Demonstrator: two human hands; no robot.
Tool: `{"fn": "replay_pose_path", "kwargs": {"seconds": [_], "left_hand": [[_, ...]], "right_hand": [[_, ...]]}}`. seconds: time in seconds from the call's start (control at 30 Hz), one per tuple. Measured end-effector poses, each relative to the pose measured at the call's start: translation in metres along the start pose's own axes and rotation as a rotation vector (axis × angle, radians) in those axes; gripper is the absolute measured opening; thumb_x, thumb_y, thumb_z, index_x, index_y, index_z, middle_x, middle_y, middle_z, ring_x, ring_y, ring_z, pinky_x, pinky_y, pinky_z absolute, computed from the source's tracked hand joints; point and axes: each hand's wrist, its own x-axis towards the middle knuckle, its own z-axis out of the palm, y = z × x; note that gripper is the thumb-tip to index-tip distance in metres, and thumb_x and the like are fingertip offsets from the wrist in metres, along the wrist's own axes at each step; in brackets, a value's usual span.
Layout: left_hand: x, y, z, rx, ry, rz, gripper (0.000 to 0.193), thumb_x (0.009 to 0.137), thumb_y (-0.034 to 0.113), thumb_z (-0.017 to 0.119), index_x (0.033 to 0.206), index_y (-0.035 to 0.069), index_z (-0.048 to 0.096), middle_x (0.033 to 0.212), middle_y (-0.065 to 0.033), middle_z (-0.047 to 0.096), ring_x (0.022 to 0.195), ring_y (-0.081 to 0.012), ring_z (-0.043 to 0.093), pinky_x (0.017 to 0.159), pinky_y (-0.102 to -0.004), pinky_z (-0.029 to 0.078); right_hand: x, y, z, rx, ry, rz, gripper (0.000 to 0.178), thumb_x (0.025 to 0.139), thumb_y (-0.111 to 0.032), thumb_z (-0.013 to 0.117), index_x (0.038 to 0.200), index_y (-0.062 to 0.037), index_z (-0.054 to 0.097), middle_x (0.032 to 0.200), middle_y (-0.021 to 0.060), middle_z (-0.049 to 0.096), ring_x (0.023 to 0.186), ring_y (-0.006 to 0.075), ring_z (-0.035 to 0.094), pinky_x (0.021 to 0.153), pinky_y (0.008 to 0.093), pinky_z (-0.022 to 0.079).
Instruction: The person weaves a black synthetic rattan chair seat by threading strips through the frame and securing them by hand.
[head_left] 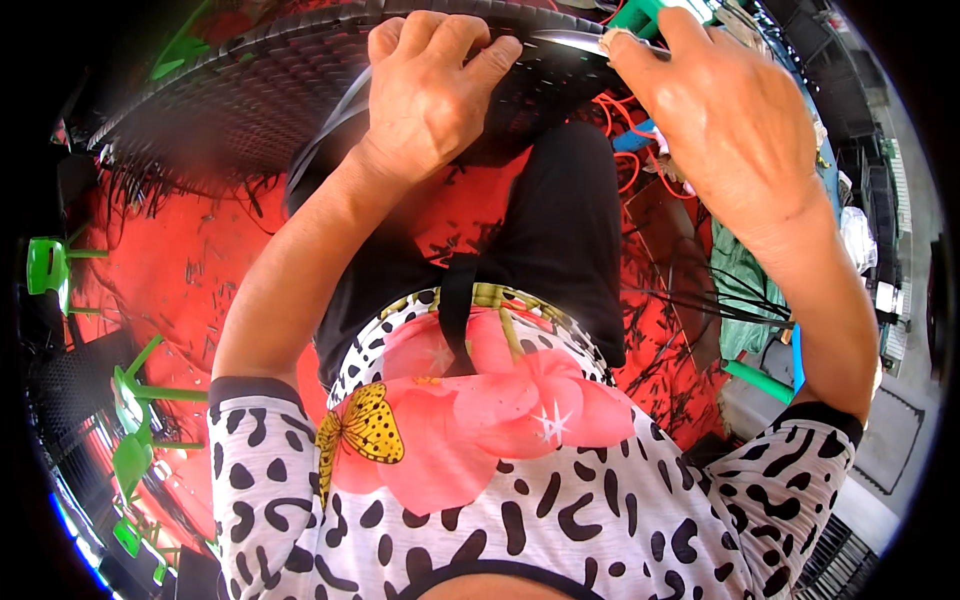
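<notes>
A dark woven panel [250,95], its weave like flat plastic strips, spans the top of the view with a thick curved rim. My left hand [430,90] is closed over this rim, fingers curled on top and thumb pointing right. Greyish flat strips [345,108] hang beside that wrist. To the right, my right hand [730,130] is closed on a shiny, pointed, flat strip [568,39] lying along the rim; whether it is metal or plastic I cannot tell. A tan wrapping covers a fingertip of that hand. The panel's far side is hidden.
Black offcuts litter the red floor [180,270]. Green-framed chairs [135,430] stand at the left. Red cord [628,170], a green sack [745,290] and dark loose strands [735,300] lie at the right, near a green bar [758,381]. My black-trousered legs are under the panel.
</notes>
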Motion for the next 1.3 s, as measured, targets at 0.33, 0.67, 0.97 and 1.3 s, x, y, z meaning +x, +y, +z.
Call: {"fn": "replay_pose_path", "kwargs": {"seconds": [0.33, 0.67, 0.97, 1.3], "left_hand": [[0.001, -0.005, -0.002, -0.044, 0.033, 0.040, 0.029, 0.068, 0.006, 0.063, 0.097, 0.007, 0.064, 0.090, -0.0066, 0.052, 0.082, -0.0246, 0.051, 0.074, -0.0402, 0.036], [0.033, -0.057, -0.023, -0.107, -0.362, -0.129, 0.032, 0.075, 0.019, 0.069, 0.100, 0.001, 0.062, 0.094, -0.0170, 0.063, 0.088, -0.0364, 0.060, 0.077, -0.0434, 0.047], [0.033, -0.054, -0.022, -0.081, -0.318, -0.150, 0.024, 0.074, 0.020, 0.070, 0.089, 0.002, 0.063, 0.079, -0.0150, 0.062, 0.077, -0.0360, 0.060, 0.068, -0.0429, 0.047], [0.026, -0.040, -0.019, -0.028, -0.036, -0.077, 0.028, 0.070, 0.009, 0.069, 0.095, 0.000, 0.061, 0.092, -0.0170, 0.060, 0.087, -0.0351, 0.058, 0.075, -0.0426, 0.046]], "right_hand": [[-0.016, 0.012, 0.108, 0.380, 0.486, 0.117, 0.036, 0.074, -0.004, 0.071, 0.108, -0.0078, 0.060, 0.083, 0.0078, 0.054, 0.069, 0.0263, 0.059, 0.060, 0.0352, 0.049], [0.000, 0.003, 0.153, 0.502, 0.859, 0.110, 0.027, 0.069, -0.004, 0.074, 0.093, -0.0045, 0.061, 0.080, 0.0057, 0.057, 0.067, 0.0234, 0.060, 0.056, 0.0327, 0.050], [0.020, -0.005, 0.156, 0.504, 0.965, 0.065, 0.024, 0.068, -0.002, 0.074, 0.088, -0.0045, 0.061, 0.077, 0.0062, 0.057, 0.064, 0.0231, 0.060, 0.054, 0.0320, 0.050], [0.026, -0.016, 0.133, 0.375, 0.784, 0.177, 0.021, 0.069, -0.007, 0.075, 0.088, -0.0076, 0.065, 0.079, 0.0032, 0.060, 0.071, 0.0216, 0.060, 0.062, 0.0312, 0.049]]}}
